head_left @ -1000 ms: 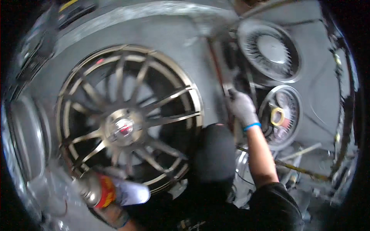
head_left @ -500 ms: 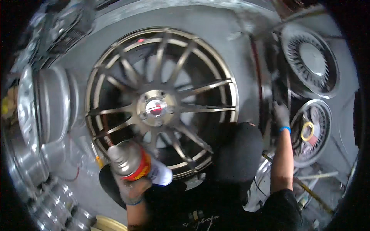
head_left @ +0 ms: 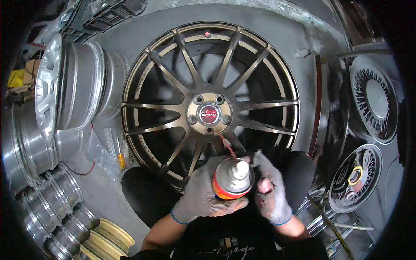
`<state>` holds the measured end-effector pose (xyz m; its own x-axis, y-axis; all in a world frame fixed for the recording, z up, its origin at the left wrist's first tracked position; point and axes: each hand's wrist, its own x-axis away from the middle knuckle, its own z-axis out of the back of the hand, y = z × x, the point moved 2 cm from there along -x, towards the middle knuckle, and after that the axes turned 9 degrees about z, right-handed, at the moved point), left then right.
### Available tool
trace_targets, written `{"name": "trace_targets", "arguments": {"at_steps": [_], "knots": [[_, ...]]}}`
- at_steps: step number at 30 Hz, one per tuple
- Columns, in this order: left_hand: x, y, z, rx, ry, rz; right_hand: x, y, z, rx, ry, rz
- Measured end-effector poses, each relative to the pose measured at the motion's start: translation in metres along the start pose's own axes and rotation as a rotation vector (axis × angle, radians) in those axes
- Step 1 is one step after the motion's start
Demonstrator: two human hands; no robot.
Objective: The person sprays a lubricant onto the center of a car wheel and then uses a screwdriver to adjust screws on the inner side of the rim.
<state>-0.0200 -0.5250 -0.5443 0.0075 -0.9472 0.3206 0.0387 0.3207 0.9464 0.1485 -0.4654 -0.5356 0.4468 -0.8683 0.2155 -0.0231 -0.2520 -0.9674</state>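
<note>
Below the bronze wheel (head_left: 210,106), both gloved hands now meet: left hand (head_left: 200,195) grips a spray can (head_left: 232,178), right hand (head_left: 271,193), off the rim, pinches its red straw (head_left: 227,146).

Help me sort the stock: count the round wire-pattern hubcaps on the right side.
2: one hubcap at upper right, and another with a yellow ring below it by the right hand. More may hide beyond the dark edge.

- Big round metal wheel (head_left: 210,106): bronze-brown, thin spokes, red middle cap.
- Small metal spray can (head_left: 232,178): red and orange, white top.
- Knit gloves on hands (head_left: 201,195): grey, blue cuffs.
</note>
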Motion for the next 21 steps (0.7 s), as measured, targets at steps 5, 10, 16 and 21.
{"name": "trace_targets", "arguments": {"at_steps": [5, 10, 16, 21], "knots": [[-0.001, -0.015, -0.005, 0.002, 0.031, 0.046, -0.017, 0.008, -0.016, -0.355, 0.098, -0.325], [-0.018, -0.025, 0.001, 0.047, 0.008, 0.056, -0.036, 0.02, -0.029, -0.359, 0.188, -0.427], [-0.035, -0.031, 0.016, -0.033, 0.02, 0.136, -0.058, 0.014, -0.039, -0.506, 0.264, -0.559], [-0.046, -0.044, 0.017, 0.118, -0.037, 0.159, -0.064, 0.026, -0.038, -0.509, 0.351, -0.594]]}}
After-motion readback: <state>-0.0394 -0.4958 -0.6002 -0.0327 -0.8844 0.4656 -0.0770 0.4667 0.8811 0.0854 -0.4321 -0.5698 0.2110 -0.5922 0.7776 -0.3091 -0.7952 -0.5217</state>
